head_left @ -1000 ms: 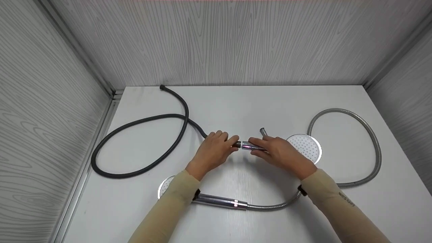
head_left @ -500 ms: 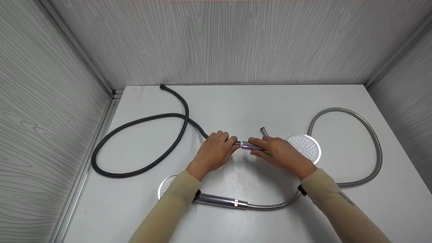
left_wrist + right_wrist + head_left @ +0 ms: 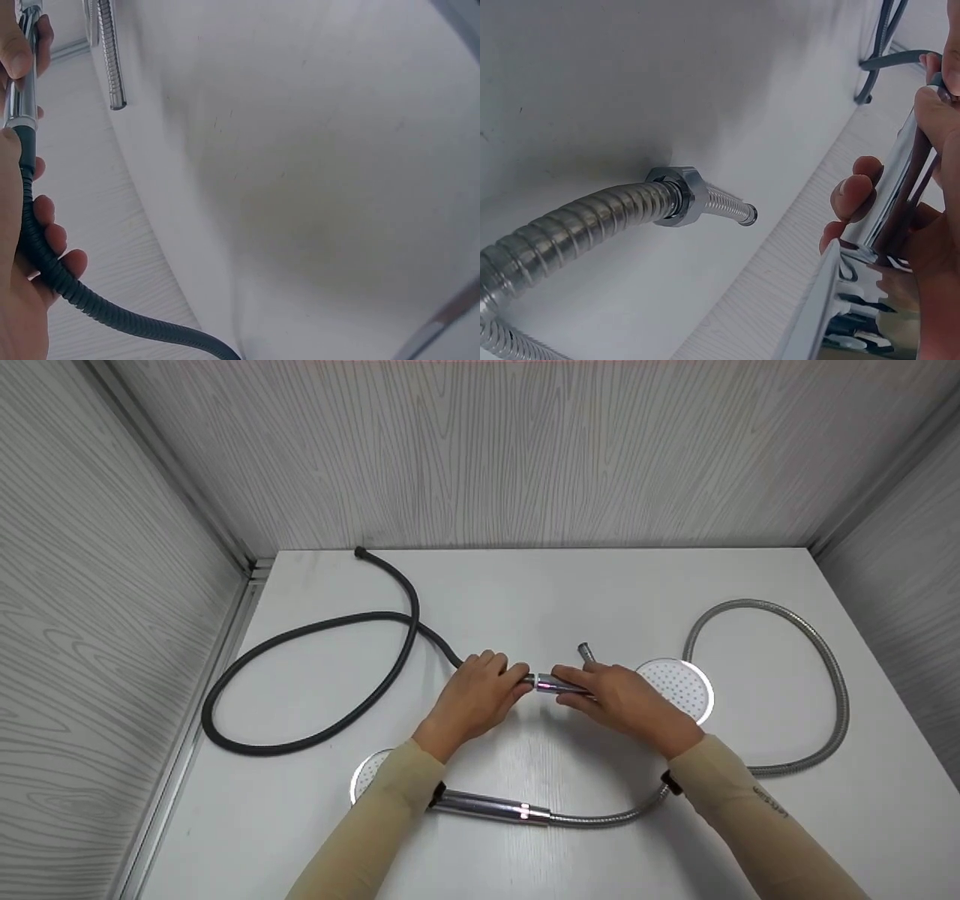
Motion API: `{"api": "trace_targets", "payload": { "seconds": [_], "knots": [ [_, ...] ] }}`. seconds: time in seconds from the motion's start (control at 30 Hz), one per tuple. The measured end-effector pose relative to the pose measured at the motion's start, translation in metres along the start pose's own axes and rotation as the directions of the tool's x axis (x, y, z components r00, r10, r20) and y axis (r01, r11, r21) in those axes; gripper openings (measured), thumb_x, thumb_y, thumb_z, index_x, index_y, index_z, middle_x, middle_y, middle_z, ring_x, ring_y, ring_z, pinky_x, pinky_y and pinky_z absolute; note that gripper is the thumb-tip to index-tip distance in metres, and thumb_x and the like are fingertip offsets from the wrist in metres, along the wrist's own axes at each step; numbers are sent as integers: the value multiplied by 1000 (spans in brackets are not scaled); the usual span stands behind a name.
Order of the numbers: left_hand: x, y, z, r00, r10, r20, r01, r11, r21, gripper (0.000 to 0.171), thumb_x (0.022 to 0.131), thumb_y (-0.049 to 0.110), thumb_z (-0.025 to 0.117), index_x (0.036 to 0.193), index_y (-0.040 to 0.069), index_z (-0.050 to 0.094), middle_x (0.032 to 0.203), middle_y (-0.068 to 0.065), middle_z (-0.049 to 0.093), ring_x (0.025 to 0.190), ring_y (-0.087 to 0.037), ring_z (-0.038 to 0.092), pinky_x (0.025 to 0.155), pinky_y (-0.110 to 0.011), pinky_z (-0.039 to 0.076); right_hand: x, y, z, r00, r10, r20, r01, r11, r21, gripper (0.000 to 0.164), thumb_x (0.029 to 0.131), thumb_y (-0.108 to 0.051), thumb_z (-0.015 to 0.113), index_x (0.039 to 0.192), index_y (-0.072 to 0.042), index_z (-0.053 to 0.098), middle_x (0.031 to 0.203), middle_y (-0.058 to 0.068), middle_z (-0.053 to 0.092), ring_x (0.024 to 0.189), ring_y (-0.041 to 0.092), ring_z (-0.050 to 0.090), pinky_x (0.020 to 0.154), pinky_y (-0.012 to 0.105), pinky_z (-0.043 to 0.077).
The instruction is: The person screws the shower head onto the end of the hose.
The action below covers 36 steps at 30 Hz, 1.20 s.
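Note:
My left hand (image 3: 476, 697) grips the end of a black ribbed hose (image 3: 112, 311), thumb and fingers round its dark end fitting (image 3: 25, 146). That fitting meets the end of a chrome shower head handle (image 3: 559, 684) in line, with a pale ring at the joint. My right hand (image 3: 622, 701) holds this handle, fingers wrapped round it in the right wrist view. Its round white spray face (image 3: 679, 688), dotted with nozzles, faces up beyond the right hand. Both hands are raised above the white table (image 3: 480, 592).
Nearer me lies a second chrome shower head (image 3: 487, 806), partly under the left sleeve. A metal hose (image 3: 832, 682) runs from it and loops at the right. Its free end (image 3: 585, 651) lies behind the right hand; a hex nut (image 3: 681, 196) is on it. The black hose loops at left.
My left thumb and fingers have shifted slightly over the hose's end fitting beside the joint. The right hand, shower heads and metal hose stay in place.

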<state>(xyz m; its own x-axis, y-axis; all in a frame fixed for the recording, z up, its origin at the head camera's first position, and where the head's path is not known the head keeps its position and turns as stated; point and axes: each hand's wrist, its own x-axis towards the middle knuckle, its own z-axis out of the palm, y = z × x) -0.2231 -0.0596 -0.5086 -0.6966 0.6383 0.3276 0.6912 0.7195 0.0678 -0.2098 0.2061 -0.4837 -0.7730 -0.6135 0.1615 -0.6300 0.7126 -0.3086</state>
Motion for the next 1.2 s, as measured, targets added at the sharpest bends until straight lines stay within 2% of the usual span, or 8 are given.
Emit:
{"api": "trace_targets", "payload": {
  "seconds": [0.27,0.5,0.7,0.9,1.2],
  "knots": [
    [1,-1,0,1000,2,11,-2,1000,9,30,112,42,47,117,17,62,87,-3,56,75,-20,49,71,-35,44,1,2,0,1000,11,17,-11,1000,13,40,102,-35,70,138,-17,68,91,5,69,69,16,53,66,35,50],
    [1,0,1,1000,11,-20,-11,1000,15,35,113,41,45,122,13,65,90,-4,60,79,-21,55,73,-36,48,1,1,-1,1000,9,15,-9,1000,7,40,102,-35,70,138,-17,68,91,6,69,69,17,54,66,36,50],
    [1,0,1,1000,3,-18,-3,1000,22,33,114,38,44,115,13,65,89,-3,59,80,-21,54,73,-35,48,1,2,0,1000,-3,1,3,1000,2,40,102,-35,70,138,-17,68,92,6,70,68,17,54,66,37,51],
    [0,0,3,999,18,-52,-16,1000,24,31,113,37,45,107,13,62,85,-4,57,77,-22,55,71,-35,47,1,1,-1,1000,9,18,-9,1000,-2,39,103,-36,69,137,-17,67,88,3,66,67,15,51,65,33,47],
    [1,0,2,998,28,-57,-28,1000,10,30,113,38,45,110,13,61,85,-4,56,76,-21,53,70,-36,46,0,0,-3,999,22,27,-22,1000,1,41,103,-37,68,140,-18,67,93,5,70,70,17,55,68,38,51]
  ]
}}
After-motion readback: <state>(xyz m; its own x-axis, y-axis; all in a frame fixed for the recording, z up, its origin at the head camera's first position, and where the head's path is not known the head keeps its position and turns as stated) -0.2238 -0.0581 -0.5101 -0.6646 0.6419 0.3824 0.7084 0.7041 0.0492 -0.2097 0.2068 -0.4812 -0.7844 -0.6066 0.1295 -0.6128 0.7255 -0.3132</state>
